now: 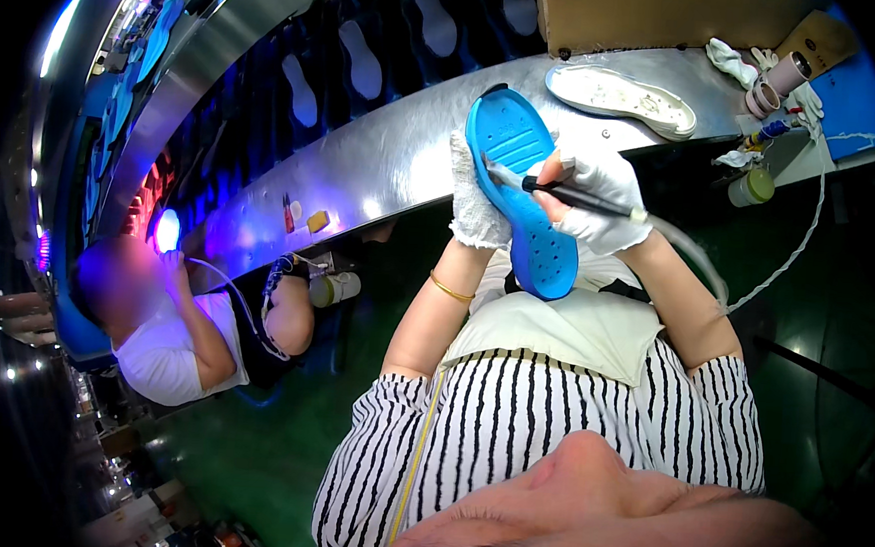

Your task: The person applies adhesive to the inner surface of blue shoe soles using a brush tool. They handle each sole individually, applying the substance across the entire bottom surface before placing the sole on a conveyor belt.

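My left hand (474, 201), in a white glove, grips a bright blue shoe sole (523, 189) by its left edge and holds it upright in front of my chest. In my gloved right hand (598, 193) is a thin black pen-like tool (563, 193) with a cable trailing off to the right. The tool's tip rests on the upper part of the blue sole. A gold bangle (450, 290) sits on my left wrist.
A curved metal workbench (384, 160) runs behind the sole, with a white shoe sole (624, 96) lying on it. Tape rolls (775, 86), rags and small bottles crowd its right end. Beyond it a dark conveyor (370, 59) carries soles. Another person (184, 328) sits at the left.
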`<action>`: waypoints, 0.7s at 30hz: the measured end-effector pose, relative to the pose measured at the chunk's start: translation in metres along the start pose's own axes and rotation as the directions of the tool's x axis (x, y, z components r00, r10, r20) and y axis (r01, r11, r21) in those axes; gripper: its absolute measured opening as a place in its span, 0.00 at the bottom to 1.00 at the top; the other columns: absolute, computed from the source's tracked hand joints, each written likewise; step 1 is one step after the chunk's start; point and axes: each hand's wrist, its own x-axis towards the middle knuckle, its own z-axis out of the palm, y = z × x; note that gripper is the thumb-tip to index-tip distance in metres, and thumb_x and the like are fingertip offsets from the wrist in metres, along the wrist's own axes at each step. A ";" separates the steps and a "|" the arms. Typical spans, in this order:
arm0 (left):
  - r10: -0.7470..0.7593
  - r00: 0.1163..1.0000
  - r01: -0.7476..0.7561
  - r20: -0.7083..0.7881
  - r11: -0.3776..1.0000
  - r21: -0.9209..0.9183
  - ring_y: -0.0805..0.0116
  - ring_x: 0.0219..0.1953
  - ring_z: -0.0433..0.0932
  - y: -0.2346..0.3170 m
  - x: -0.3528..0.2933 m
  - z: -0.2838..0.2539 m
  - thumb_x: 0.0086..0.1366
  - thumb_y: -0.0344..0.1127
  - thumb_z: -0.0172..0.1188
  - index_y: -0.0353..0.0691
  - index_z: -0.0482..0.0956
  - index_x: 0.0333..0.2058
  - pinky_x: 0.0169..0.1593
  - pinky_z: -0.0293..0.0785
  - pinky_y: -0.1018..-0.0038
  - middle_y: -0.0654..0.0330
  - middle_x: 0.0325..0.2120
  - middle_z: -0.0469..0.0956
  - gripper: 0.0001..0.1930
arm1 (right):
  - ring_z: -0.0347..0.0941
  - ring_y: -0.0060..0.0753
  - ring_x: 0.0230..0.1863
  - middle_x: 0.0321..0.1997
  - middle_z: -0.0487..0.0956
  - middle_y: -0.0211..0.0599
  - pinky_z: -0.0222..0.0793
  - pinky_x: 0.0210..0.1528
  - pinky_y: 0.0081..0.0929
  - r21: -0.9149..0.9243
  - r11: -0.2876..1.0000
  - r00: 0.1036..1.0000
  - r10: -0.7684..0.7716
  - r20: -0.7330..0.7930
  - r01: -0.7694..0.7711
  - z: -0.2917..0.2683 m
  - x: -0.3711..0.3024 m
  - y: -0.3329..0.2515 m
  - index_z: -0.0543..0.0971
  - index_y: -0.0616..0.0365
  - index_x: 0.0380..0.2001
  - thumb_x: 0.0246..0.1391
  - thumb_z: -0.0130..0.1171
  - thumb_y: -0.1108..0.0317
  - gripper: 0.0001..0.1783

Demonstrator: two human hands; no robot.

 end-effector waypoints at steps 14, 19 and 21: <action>-0.277 0.949 0.218 0.150 0.921 0.324 0.59 0.51 0.70 -0.007 -0.024 -0.012 0.53 0.76 0.36 0.40 0.60 0.58 0.55 0.68 0.63 0.53 0.52 0.69 0.47 | 0.74 0.24 0.28 0.28 0.77 0.37 0.70 0.33 0.21 0.187 0.932 0.945 0.324 -0.047 -0.310 -0.026 -0.046 0.001 0.75 0.60 0.27 0.43 0.62 0.77 0.07; -0.308 0.938 0.257 0.158 0.926 0.278 0.62 0.51 0.70 -0.010 -0.015 -0.009 0.50 0.78 0.33 0.41 0.60 0.58 0.53 0.70 0.66 0.54 0.52 0.68 0.49 | 0.75 0.24 0.30 0.30 0.77 0.39 0.71 0.35 0.21 0.299 0.894 0.941 0.333 0.058 -0.335 -0.025 -0.044 -0.002 0.74 0.62 0.26 0.45 0.61 0.77 0.05; -0.241 0.960 0.216 0.145 0.962 0.164 0.58 0.51 0.71 -0.009 -0.005 -0.006 0.48 0.80 0.32 0.41 0.57 0.60 0.54 0.70 0.62 0.52 0.52 0.68 0.52 | 0.75 0.23 0.30 0.32 0.78 0.41 0.71 0.35 0.21 0.398 0.800 0.882 0.469 0.051 -0.449 -0.030 -0.037 -0.001 0.73 0.62 0.26 0.46 0.59 0.78 0.04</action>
